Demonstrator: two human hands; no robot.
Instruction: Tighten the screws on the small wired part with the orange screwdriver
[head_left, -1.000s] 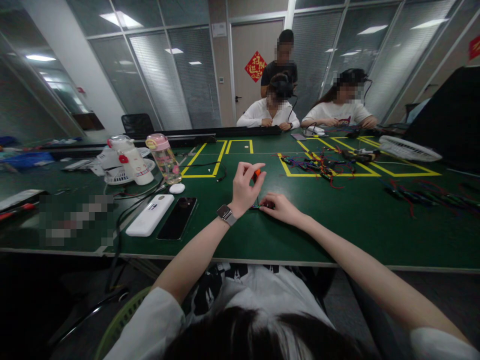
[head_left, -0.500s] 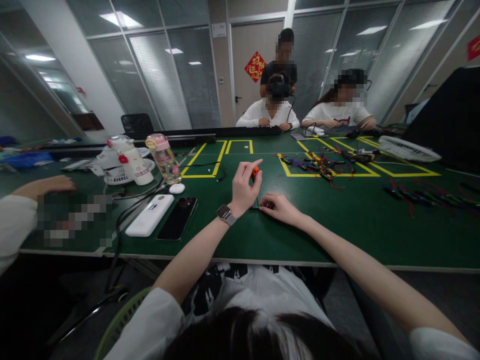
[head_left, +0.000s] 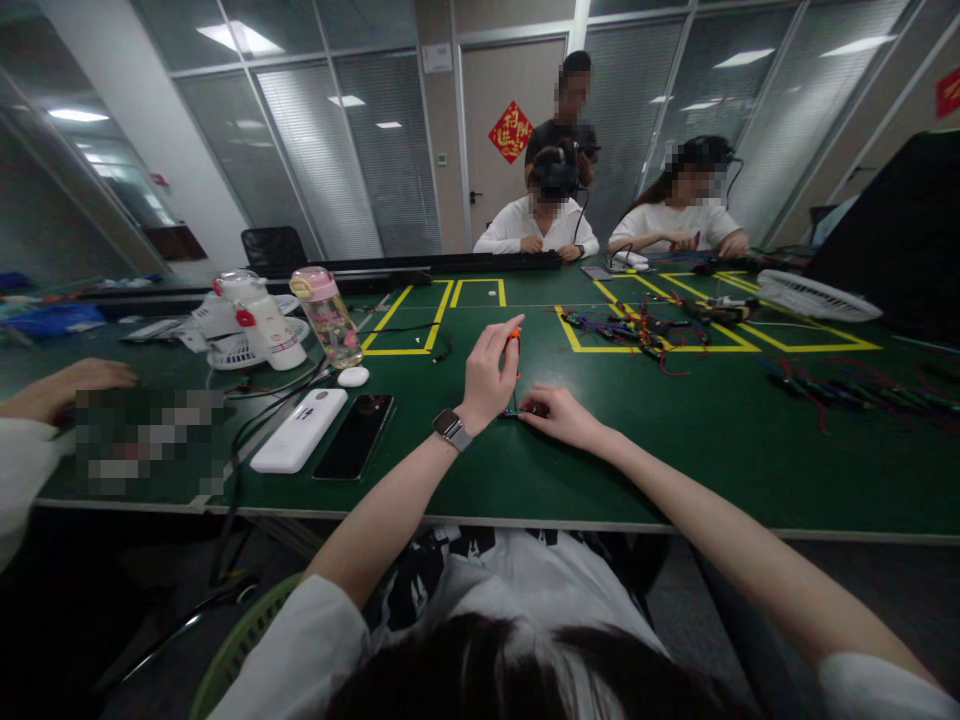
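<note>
My left hand [head_left: 487,375] is closed around a small orange-handled screwdriver [head_left: 514,345] that stands upright over the green table [head_left: 675,450]. Its tip meets a small dark part [head_left: 517,410] on the tabletop. My right hand [head_left: 559,412] pinches that part from the right and holds it down. A watch sits on my left wrist.
A white power bank [head_left: 298,430] and a black phone [head_left: 354,436] lie to the left, with two bottles [head_left: 324,316] behind. Wire bundles [head_left: 637,332] lie in yellow-taped boxes. A fan [head_left: 817,297] rests far right. A neighbour's hand [head_left: 64,385] reaches in left; three people are across.
My left fingers have shifted on the screwdriver handle, turning it in place. A neighbour's hand came in at the left and drew back a little. My right hand has stayed put.
</note>
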